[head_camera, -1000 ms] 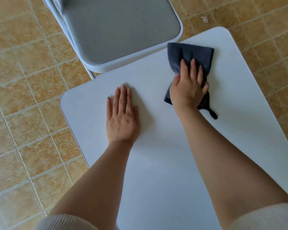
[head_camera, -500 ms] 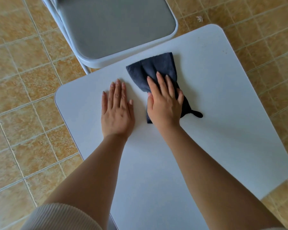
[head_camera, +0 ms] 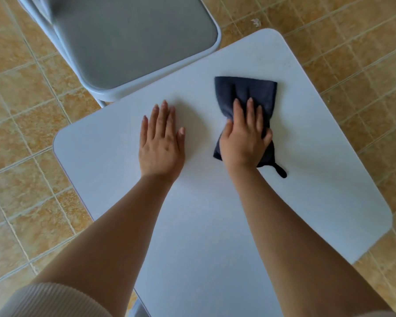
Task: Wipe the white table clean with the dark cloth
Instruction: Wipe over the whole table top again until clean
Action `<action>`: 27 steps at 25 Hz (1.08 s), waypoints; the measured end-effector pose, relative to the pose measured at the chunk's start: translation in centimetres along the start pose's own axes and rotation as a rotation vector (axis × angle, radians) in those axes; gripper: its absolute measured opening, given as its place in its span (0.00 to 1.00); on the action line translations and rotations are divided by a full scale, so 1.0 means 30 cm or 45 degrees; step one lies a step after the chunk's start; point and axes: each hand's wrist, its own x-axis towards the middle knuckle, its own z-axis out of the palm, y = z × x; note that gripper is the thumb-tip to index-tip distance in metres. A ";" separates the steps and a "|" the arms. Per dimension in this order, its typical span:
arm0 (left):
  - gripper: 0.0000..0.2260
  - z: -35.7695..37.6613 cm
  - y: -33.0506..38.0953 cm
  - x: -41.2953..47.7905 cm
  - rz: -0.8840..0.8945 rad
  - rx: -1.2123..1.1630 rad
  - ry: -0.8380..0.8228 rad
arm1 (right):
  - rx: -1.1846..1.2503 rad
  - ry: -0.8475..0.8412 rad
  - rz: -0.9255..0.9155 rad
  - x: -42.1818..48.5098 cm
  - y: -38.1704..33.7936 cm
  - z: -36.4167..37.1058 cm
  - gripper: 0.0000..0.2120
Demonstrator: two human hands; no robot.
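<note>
Left hand [head_camera: 161, 145] lay flat on the white rectangular table with rounded corners [head_camera: 306, 179]. Palm down, fingers straight and close together, thumb slightly out, nothing held. It sat left of the table's middle, well apart from the cloth.

Right hand [head_camera: 245, 143] was palm down on the dark navy fabric cloth [head_camera: 245, 90]. Fingers were straight and pressing it onto the tabletop, not curled round it. Thumb lay along the cloth's left edge; couldn't tell if it tucked under.

Cloth lay on the far-right part of the table, inside its edges, with white surface all round it. It was wider beyond the fingertips, narrower under the palm, with a few lengthwise folds. Its small dark hanging loop [head_camera: 280, 171] stuck out at the near-right corner, flat on the table just beside the right wrist.

Both forearms were bare. A ribbed beige sleeve [head_camera: 50, 300] showed at the left upper arm.

A folding chair with a grey padded seat and white metal frame [head_camera: 128, 40] stood right up against the table's far-left edge; couldn't tell if they touched. The floor was tan square ceramic tile [head_camera: 21, 88] with pale grout. A small pale scrap [head_camera: 256, 22] lay on the tiles past the table's far corner.
</note>
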 end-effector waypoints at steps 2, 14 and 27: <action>0.26 0.025 0.069 0.069 0.099 -0.031 -0.041 | -0.059 0.062 -0.143 -0.050 0.040 -0.001 0.20; 0.25 0.129 0.152 0.165 0.139 0.109 -0.107 | -0.040 -0.103 0.380 0.336 0.272 -0.066 0.22; 0.25 0.126 0.159 0.167 0.120 0.139 -0.104 | -0.116 0.043 -0.127 0.264 0.326 -0.034 0.21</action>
